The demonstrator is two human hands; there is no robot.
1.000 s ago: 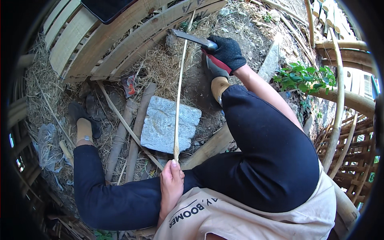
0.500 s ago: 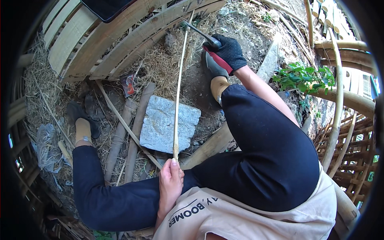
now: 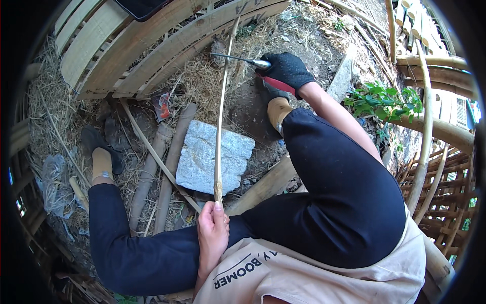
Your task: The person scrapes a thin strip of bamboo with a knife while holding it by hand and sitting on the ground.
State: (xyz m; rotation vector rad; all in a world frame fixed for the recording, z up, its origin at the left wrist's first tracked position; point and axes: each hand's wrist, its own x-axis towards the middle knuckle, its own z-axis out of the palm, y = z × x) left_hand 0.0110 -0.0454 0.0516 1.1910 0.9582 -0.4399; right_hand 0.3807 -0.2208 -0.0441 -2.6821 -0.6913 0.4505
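Note:
My bare left hand [image 3: 212, 232] is closed around the near end of a long, thin bamboo strip [image 3: 219, 134], thumb on top. The strip runs away from me over a pale stone block [image 3: 195, 159], its far end near the slatted bamboo panel. My right hand [image 3: 287, 72], in a black and red work glove, is closed on the handle of a knife [image 3: 259, 64]. Its narrow blade points left and crosses the strip towards the far end; I cannot tell whether the edge touches it. The glove is just beyond my right shoe.
A slatted bamboo panel [image 3: 114, 48] stands far left, with a dark flat device [image 3: 139, 7] at its top. Bamboo poles [image 3: 174, 152] lie left of the stone. Straw and a clear plastic bag [image 3: 56, 185] are at left; a leafy plant [image 3: 382, 99] and woven bamboo fence [image 3: 445, 192] at right.
The knife has come nearer to me along the strip, and its blade has swung to point more directly left. The strip has shifted slightly left; my left hand barely moves.

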